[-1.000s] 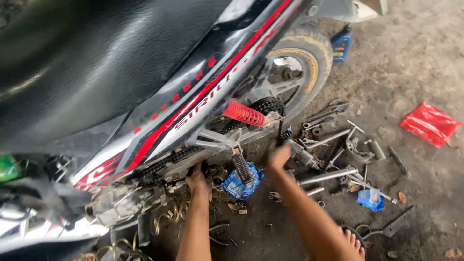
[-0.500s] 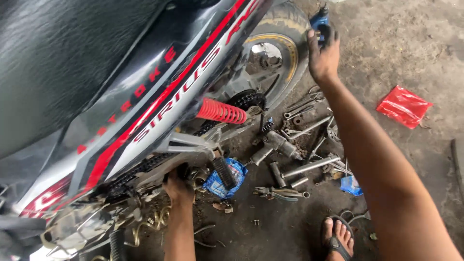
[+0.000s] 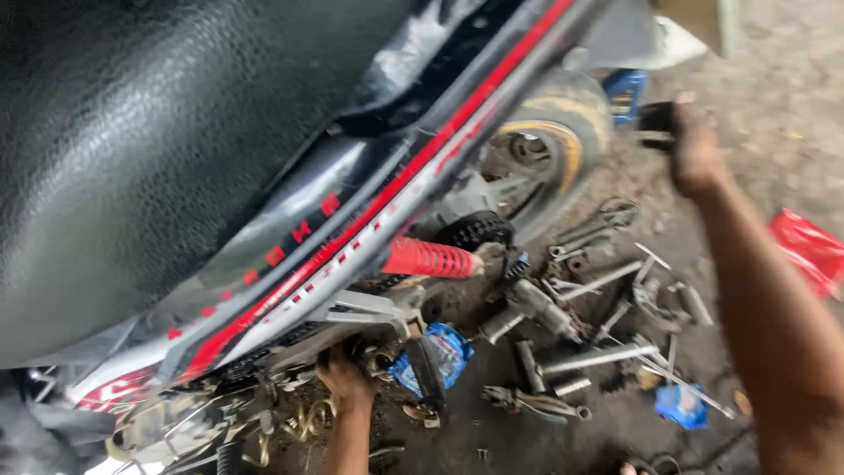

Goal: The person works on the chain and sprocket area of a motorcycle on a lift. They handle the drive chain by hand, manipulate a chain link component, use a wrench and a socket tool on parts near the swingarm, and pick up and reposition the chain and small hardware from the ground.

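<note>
A motorcycle with a black seat and a grey side panel with red stripes fills the left of the view. My left hand is pressed up under its frame near the chain, fingers curled on a part I cannot make out. My right hand is stretched out past the rear wheel, closed on a dark tool beside a blue object. A red shock spring sits between the two hands.
Spanners, sockets and metal bars lie scattered on the dirt floor right of the bike. A blue packet lies by the footpeg, a smaller blue one farther right, and a red packet at the right edge.
My right hand left the tools on the floor, reached up past the rear wheel and took hold of a dark tool. My left hand stayed under the frame. The view moved closer.
</note>
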